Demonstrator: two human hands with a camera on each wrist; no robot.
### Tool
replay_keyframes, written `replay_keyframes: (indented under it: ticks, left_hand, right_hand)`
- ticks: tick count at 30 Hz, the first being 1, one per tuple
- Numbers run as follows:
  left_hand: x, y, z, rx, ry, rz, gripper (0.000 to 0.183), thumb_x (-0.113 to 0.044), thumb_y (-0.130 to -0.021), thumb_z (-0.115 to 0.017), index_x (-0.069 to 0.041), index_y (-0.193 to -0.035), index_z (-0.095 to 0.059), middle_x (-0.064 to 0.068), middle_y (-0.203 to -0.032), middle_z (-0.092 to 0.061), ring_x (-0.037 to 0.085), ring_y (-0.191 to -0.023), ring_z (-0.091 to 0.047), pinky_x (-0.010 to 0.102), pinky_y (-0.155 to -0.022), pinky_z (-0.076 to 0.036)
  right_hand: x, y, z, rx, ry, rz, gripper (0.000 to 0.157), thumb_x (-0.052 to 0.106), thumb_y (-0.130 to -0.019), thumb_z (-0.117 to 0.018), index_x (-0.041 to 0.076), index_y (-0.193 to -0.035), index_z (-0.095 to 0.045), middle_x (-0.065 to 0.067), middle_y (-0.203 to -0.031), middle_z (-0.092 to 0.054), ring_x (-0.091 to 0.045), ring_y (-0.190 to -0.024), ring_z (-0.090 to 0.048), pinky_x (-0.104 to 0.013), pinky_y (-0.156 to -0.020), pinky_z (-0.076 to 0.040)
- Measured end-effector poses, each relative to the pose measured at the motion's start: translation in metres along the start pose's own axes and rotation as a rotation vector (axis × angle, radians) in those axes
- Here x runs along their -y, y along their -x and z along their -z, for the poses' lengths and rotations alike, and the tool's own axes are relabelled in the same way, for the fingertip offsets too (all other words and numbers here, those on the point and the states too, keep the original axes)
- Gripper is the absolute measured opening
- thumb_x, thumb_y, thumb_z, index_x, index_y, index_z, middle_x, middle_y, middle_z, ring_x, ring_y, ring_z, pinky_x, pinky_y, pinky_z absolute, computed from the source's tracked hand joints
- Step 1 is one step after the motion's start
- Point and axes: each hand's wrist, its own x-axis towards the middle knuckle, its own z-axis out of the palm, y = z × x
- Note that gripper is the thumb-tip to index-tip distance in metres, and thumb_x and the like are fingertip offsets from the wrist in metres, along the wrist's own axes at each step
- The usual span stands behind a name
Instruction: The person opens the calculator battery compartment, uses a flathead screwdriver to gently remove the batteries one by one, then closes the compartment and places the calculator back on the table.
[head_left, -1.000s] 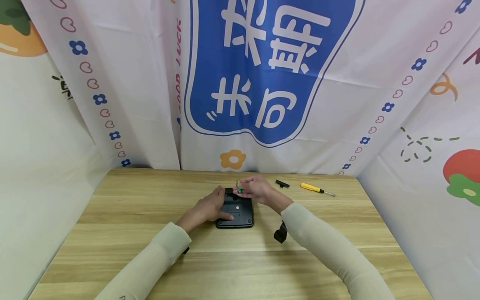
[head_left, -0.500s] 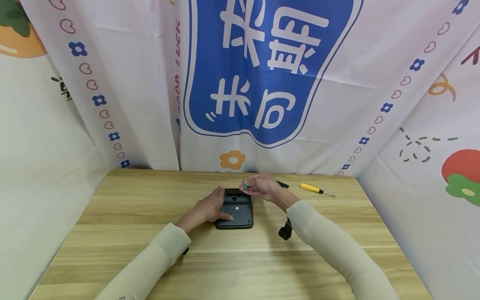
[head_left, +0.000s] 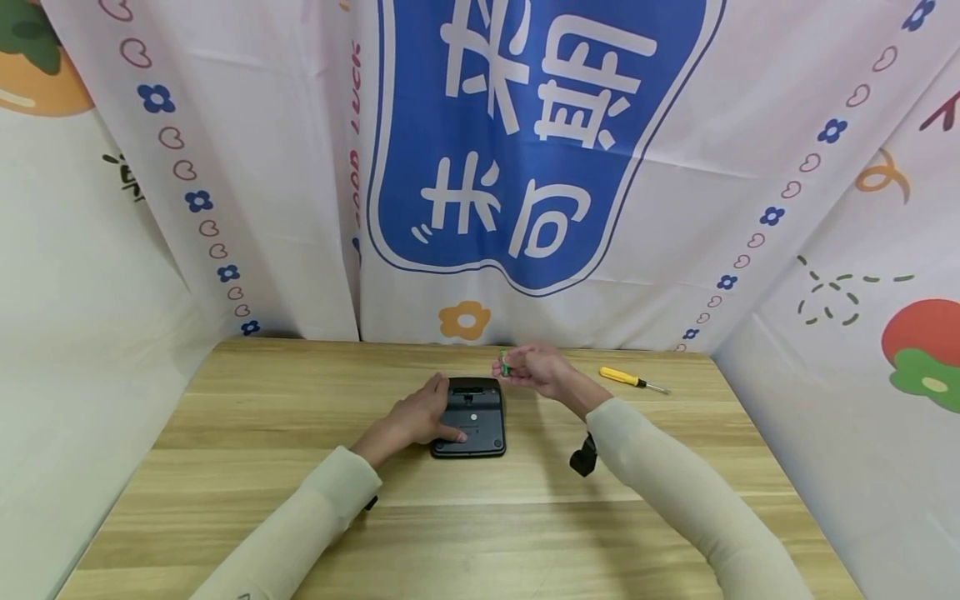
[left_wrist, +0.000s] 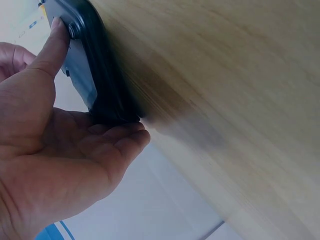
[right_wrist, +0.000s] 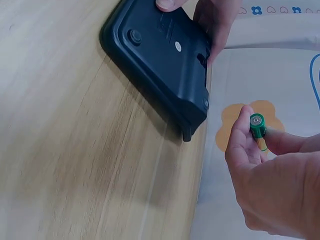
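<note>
A black desktop calculator (head_left: 480, 429) lies underside up on the wooden table, its battery compartment (head_left: 468, 392) uncovered near the far end. My left hand (head_left: 420, 414) grips its left side. In the left wrist view the thumb (left_wrist: 52, 50) presses on the underside while the fingers (left_wrist: 120, 142) reach round the thick end. My right hand (head_left: 536, 369) is beyond the calculator's far right corner, pinching a small green battery (right_wrist: 257, 125) between thumb and fingertips. A round metal end of the battery faces the right wrist camera.
A yellow-handled screwdriver (head_left: 621, 376) lies at the back right of the table (head_left: 465, 533). Behind the table's far edge hangs a printed white cloth (head_left: 300, 275), close beyond my right hand. Similar cloth stands along both sides.
My right hand has drawn back to the right from over the battery compartment, the battery still in its fingers. It now covers a small black piece seen before. The left hand stays put.
</note>
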Motion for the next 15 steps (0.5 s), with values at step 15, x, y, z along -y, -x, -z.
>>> replay_keyframes:
  ticks: [15]
  left_hand:
    - [0.000, 0.002, 0.001, 0.003, -0.002, -0.005, 0.110, -0.045, -0.093, -0.082, 0.010, -0.164, -0.019, 0.029, -0.173, -0.015, 0.044, -0.156, -0.032, 0.062, -0.118, -0.039]
  right_hand:
    - [0.010, 0.008, 0.027, -0.062, 0.031, 0.018, 0.030, -0.001, -0.108, -0.055, -0.012, -0.136, -0.061, -0.032, -0.137, -0.065, -0.022, -0.101, -0.077, -0.041, -0.103, -0.057]
